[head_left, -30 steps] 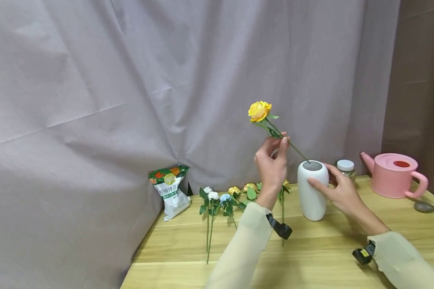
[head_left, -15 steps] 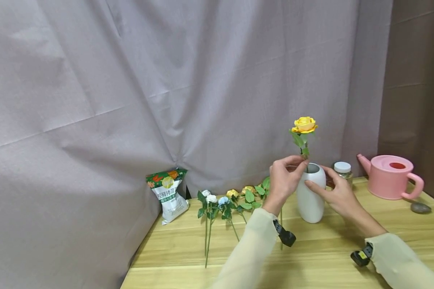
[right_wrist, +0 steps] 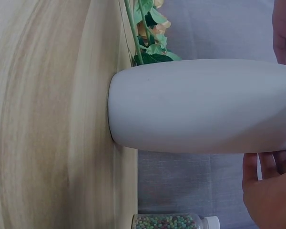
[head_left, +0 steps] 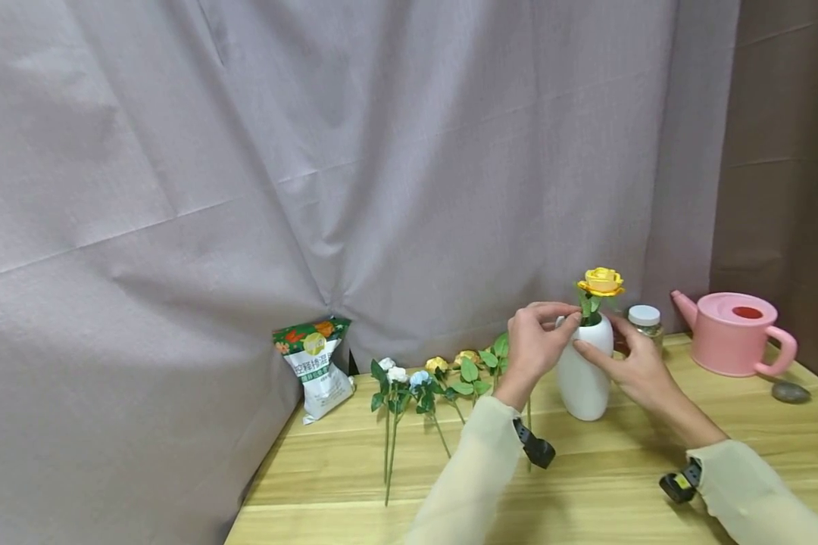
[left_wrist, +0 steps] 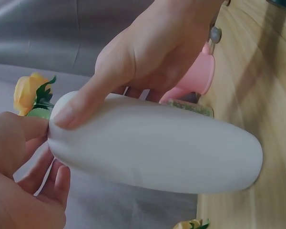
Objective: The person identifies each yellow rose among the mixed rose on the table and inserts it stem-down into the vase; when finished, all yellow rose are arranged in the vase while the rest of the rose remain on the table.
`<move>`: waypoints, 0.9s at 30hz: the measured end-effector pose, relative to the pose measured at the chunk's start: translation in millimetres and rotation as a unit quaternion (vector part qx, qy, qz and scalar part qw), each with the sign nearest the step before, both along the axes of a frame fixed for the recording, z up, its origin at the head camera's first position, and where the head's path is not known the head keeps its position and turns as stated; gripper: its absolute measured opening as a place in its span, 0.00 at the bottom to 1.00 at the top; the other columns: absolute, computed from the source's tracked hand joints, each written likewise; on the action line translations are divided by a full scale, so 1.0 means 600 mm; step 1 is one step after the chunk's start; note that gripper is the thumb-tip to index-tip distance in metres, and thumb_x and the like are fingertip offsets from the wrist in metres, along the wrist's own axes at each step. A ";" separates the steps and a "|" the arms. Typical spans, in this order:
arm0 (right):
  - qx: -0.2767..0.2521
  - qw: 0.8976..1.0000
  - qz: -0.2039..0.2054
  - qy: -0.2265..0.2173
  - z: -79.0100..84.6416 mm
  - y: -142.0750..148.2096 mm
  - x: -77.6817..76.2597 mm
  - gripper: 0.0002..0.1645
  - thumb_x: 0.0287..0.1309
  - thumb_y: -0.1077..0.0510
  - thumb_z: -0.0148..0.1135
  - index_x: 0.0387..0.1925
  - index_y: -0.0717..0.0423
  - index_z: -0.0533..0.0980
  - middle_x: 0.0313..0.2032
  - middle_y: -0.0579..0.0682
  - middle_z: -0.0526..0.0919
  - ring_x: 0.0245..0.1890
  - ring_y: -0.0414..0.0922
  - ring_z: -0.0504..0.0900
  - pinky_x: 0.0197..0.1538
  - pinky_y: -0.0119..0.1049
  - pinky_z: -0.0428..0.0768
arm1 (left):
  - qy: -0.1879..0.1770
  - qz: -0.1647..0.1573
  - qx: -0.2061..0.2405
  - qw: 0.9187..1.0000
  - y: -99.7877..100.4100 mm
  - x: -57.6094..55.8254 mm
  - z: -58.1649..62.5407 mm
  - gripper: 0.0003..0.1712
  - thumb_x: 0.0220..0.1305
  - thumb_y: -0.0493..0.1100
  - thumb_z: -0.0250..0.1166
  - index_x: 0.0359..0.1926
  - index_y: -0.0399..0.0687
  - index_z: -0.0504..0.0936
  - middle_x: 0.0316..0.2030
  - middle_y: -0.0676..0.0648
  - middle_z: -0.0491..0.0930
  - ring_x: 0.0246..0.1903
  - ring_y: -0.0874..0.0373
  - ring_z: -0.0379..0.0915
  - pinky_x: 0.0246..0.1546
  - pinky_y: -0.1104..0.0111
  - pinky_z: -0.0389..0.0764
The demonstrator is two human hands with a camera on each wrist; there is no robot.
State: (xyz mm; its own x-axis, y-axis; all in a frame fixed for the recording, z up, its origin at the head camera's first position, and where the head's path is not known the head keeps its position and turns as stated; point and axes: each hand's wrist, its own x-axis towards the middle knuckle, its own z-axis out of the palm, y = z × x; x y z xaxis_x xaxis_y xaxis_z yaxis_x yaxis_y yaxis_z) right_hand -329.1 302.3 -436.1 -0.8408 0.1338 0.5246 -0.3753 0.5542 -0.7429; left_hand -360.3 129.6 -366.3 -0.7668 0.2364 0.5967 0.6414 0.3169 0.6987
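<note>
Well, right hand's [head_left: 639, 367] grip on white vase [head_left: 584, 382], left hand's [head_left: 538, 339] pinch on yellow rose [head_left: 601, 282] (upright).

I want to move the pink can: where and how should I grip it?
Hold the can probably best by its handle, coming from the right: that open loop juts out there, opposite the spout. Mind the stone, which lies just in front.

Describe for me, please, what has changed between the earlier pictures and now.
The rose has moved right and down, deeper into the vase, and now stands more upright. The left hand came down to the vase's rim; whether it still pinches the rose is unclear. The right hand still grips the vase; vase and pink can stayed in place.
</note>
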 end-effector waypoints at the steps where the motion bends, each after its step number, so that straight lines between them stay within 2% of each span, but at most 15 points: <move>1: -0.001 1.000 -0.001 0.000 0.000 0.000 0.000 0.41 0.65 0.46 0.66 0.75 0.48 0.62 0.59 0.53 0.77 0.50 0.28 0.74 0.46 0.16 0.74 | -0.001 -0.007 0.007 1.000 -0.003 -0.001 -0.002 0.07 0.65 0.49 0.69 0.42 0.58 0.91 0.44 0.60 0.86 0.42 0.72 0.83 0.42 0.80 0.82; 4: 0.001 1.000 -0.003 -0.001 0.001 -0.001 0.001 0.42 0.65 0.46 0.66 0.75 0.48 0.61 0.60 0.53 0.76 0.49 0.27 0.73 0.45 0.15 0.73 | -0.011 -0.036 0.025 0.999 -0.019 -0.002 -0.008 0.08 0.67 0.49 0.68 0.43 0.57 0.91 0.44 0.59 0.86 0.40 0.72 0.84 0.40 0.81 0.82; 6: 0.001 1.000 -0.005 -0.005 0.001 -0.002 0.002 0.43 0.64 0.46 0.66 0.75 0.49 0.60 0.61 0.54 0.76 0.49 0.26 0.73 0.44 0.14 0.72 | -0.015 -0.044 0.031 0.998 -0.035 -0.004 -0.015 0.09 0.68 0.50 0.67 0.44 0.57 0.90 0.42 0.60 0.86 0.40 0.73 0.83 0.40 0.81 0.82; 8: 0.001 1.000 -0.005 -0.007 0.001 -0.002 0.002 0.44 0.64 0.46 0.67 0.76 0.50 0.60 0.62 0.56 0.76 0.49 0.25 0.72 0.44 0.15 0.72 | -0.014 -0.044 0.033 0.998 -0.056 -0.007 -0.023 0.09 0.69 0.50 0.66 0.44 0.58 0.90 0.41 0.62 0.86 0.39 0.75 0.82 0.41 0.79 0.83; 11: -0.004 1.000 -0.005 -0.009 0.001 -0.002 0.002 0.45 0.64 0.46 0.67 0.76 0.53 0.60 0.63 0.59 0.76 0.48 0.24 0.72 0.44 0.16 0.74 | 0.008 -0.037 0.021 0.999 -0.095 -0.014 -0.038 0.09 0.70 0.49 0.65 0.44 0.56 0.89 0.40 0.60 0.88 0.40 0.73 0.82 0.44 0.73 0.85; 15: -0.006 1.000 -0.008 -0.005 -0.005 -0.003 0.002 0.45 0.63 0.47 0.68 0.75 0.55 0.60 0.61 0.60 0.76 0.46 0.23 0.73 0.44 0.16 0.75 | 0.032 -0.028 -0.012 0.999 -0.158 -0.025 -0.072 0.10 0.72 0.47 0.63 0.46 0.54 0.88 0.42 0.56 0.88 0.41 0.69 0.83 0.47 0.69 0.86; 17: -0.005 1.000 -0.010 -0.001 -0.008 -0.004 0.002 0.43 0.63 0.48 0.68 0.74 0.55 0.61 0.61 0.59 0.76 0.46 0.21 0.72 0.43 0.16 0.74 | 0.026 -0.016 -0.019 0.999 -0.190 -0.031 -0.092 0.09 0.72 0.46 0.62 0.46 0.54 0.88 0.42 0.54 0.89 0.41 0.67 0.84 0.47 0.68 0.86; 21: -0.004 1.000 -0.010 0.001 -0.010 -0.004 -0.001 0.42 0.63 0.49 0.68 0.73 0.55 0.62 0.59 0.57 0.76 0.45 0.19 0.72 0.44 0.15 0.74 | -0.006 0.037 -0.012 0.999 -0.236 -0.045 -0.132 0.07 0.69 0.42 0.65 0.42 0.51 0.89 0.39 0.50 0.90 0.38 0.65 0.85 0.44 0.70 0.86; 24: -0.003 1.000 -0.008 0.005 -0.009 -0.004 -0.004 0.41 0.63 0.49 0.68 0.73 0.53 0.64 0.58 0.49 0.76 0.46 0.20 0.73 0.43 0.15 0.74 | -0.036 0.077 -0.024 0.996 -0.256 -0.053 -0.155 0.05 0.68 0.41 0.67 0.40 0.50 0.90 0.35 0.52 0.89 0.34 0.67 0.84 0.39 0.76 0.84; 27: -0.002 1.000 -0.011 0.009 -0.006 -0.003 -0.007 0.39 0.63 0.49 0.68 0.72 0.51 0.65 0.55 0.42 0.75 0.46 0.21 0.73 0.44 0.14 0.74 | -0.059 0.099 -0.052 0.992 -0.265 -0.059 -0.168 0.06 0.67 0.42 0.67 0.40 0.49 0.90 0.32 0.55 0.88 0.31 0.70 0.81 0.35 0.78 0.82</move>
State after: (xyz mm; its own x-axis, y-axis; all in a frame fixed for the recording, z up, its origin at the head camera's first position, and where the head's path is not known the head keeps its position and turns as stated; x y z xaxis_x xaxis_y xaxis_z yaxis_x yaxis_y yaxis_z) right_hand -333.6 300.4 -439.5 -0.8279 0.1535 0.5395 -0.3771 0.5597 -0.7379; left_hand -395.5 -29.7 -466.9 -0.8674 0.1298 0.4803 0.4751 0.5028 0.7221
